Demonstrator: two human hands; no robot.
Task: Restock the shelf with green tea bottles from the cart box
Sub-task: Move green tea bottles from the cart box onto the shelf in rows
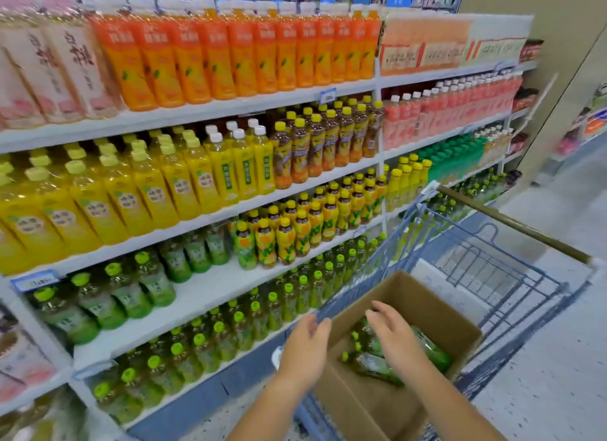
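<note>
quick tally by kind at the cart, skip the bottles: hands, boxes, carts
bare hands: 2, left hand and right hand
brown cardboard box: 1
blue wire shopping cart: 1
total: 4

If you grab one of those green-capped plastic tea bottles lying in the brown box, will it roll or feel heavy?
Probably heavy for its size: the green-capped plastic tea bottle looks full. It lies on its side in the brown cardboard box, so a nudge may roll it. Its shiny plastic might slip.
</note>
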